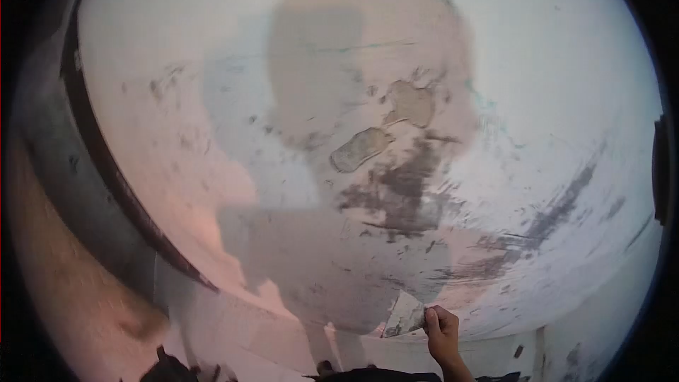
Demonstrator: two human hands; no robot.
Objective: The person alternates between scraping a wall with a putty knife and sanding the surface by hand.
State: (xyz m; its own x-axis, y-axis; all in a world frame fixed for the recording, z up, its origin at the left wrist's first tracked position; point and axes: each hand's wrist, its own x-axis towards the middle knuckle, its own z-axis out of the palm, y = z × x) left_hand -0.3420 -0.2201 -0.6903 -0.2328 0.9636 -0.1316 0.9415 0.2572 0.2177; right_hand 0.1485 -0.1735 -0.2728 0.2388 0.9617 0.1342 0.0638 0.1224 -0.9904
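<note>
My right hand (443, 334) is closed around a putty knife at the bottom of the head view, right of the middle. The putty knife (404, 315) has a broad, pale blade with grey smears, pointing left and overlapping the lower part of the white wall (544, 49). Above it, dark grey smears (407, 184) spread over the wall. Two rough, grey-brown patches (413, 104) sit higher up, joined by a thin ridge. My left hand is out of sight.
My shadow (315, 71) falls across the wall. A dark strip (99, 131) borders the wall at the left, with a brown surface (85, 255) beyond it. Dark, indistinct shapes (170, 368) show at the lower left, and a small dark piece (518, 351) lies at the lower right.
</note>
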